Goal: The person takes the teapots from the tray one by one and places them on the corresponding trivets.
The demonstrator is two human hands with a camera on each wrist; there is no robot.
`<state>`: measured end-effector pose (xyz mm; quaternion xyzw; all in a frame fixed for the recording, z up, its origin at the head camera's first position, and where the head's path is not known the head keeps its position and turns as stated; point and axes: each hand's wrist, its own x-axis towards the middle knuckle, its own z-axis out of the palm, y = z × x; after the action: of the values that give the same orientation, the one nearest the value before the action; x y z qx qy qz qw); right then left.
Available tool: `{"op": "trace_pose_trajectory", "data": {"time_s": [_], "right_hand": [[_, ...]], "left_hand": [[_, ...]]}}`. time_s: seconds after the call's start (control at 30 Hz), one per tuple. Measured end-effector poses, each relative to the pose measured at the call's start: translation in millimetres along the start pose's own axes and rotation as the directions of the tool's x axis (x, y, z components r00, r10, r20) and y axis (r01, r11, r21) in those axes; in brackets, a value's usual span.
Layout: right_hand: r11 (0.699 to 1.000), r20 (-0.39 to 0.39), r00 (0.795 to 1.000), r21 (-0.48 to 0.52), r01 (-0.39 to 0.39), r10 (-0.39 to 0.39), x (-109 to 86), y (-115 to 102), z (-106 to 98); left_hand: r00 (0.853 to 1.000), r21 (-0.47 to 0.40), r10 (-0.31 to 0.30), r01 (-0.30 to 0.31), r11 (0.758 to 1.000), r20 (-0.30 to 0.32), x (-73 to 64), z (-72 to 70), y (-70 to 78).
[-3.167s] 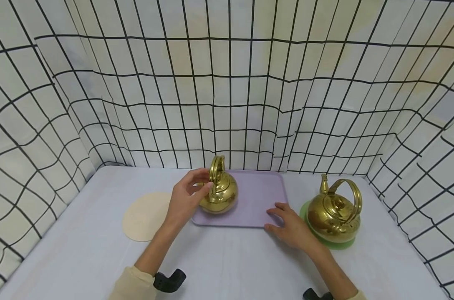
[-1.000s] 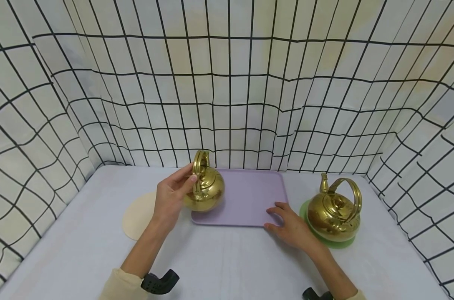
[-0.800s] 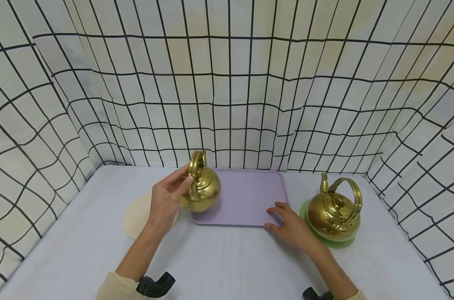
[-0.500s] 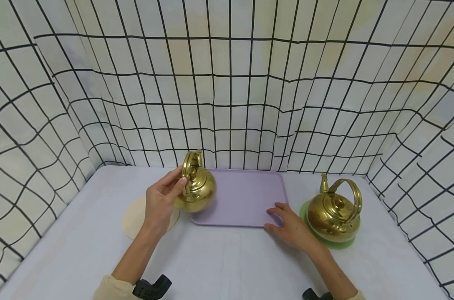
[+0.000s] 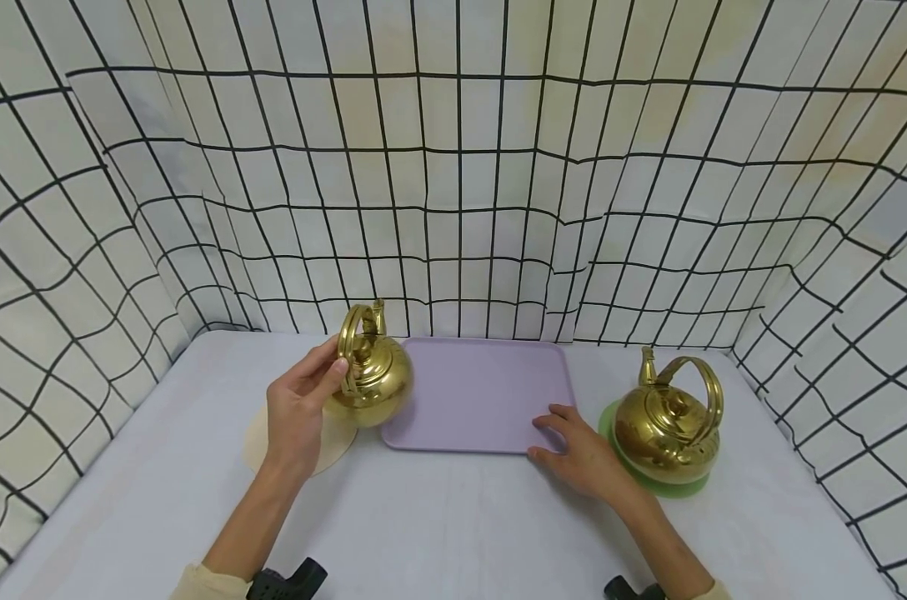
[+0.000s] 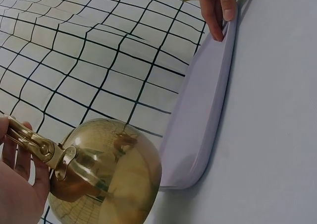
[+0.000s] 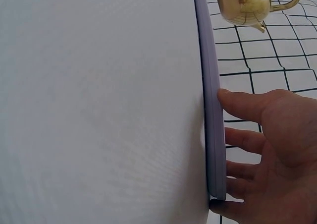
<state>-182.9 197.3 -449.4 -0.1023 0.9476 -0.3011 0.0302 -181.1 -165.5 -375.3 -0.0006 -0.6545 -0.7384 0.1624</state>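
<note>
My left hand grips the arched handle of a shiny gold kettle. This kettle hangs in the air, spout away from me, between the purple tray and a round cream mat partly hidden behind the hand. In the left wrist view, fingers curl around the handle beside the kettle's round body. My right hand rests at the tray's front right corner with relaxed fingers; in the right wrist view its thumb touches the tray's rim.
A second gold kettle stands on a round green mat at the right. A white cloth covers the table. Sheets with a black grid rise at the back and both sides.
My left hand has carried the kettle leftward off the tray toward the cream mat, and its spout has come into clearer sight. My right hand has stayed at the tray's corner.
</note>
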Motion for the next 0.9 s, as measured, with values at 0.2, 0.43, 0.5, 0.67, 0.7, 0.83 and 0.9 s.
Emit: {"op": "trace_pose_trajectory", "data": {"time_s": [0.2, 0.43, 0.5, 0.67, 0.7, 0.83, 0.9], "right_hand": [[1.0, -0.004, 1.0, -0.012, 0.003, -0.003, 0.6, 0, 0], [1.0, -0.005, 1.0, -0.014, 0.012, -0.012, 0.4, 1, 0], [1.0, -0.005, 1.0, -0.015, 0.013, -0.013, 0.5, 1, 1], [1.0, -0.005, 1.0, -0.015, 0.015, -0.015, 0.5, 1, 1], [1.0, -0.005, 1.0, -0.015, 0.015, -0.015, 0.5, 1, 1], [1.0, -0.003, 1.0, -0.016, 0.009, -0.009, 0.2, 0, 1], [1.0, -0.001, 1.0, -0.014, 0.003, -0.003, -0.1, 0, 0]], "left_hand": [[1.0, 0.007, -0.004, 0.004, 1.0, -0.03, -2.1, -5.8, 1.7], [0.999, 0.018, -0.012, 0.013, 1.0, -0.045, -5.4, -13.3, 2.3], [0.999, 0.017, -0.009, 0.01, 1.0, -0.05, -5.8, -15.0, 2.7], [0.998, 0.04, -0.002, 0.005, 0.999, -0.067, -6.6, -20.0, 3.5], [0.997, 0.041, 0.001, 0.002, 0.999, -0.072, -6.7, -21.2, 3.8], [0.996, 0.021, 0.02, -0.018, 1.0, -0.092, -6.9, -25.8, 5.3], [0.994, 0.005, 0.027, -0.027, 1.0, -0.103, -7.3, -28.0, 6.1]]}}
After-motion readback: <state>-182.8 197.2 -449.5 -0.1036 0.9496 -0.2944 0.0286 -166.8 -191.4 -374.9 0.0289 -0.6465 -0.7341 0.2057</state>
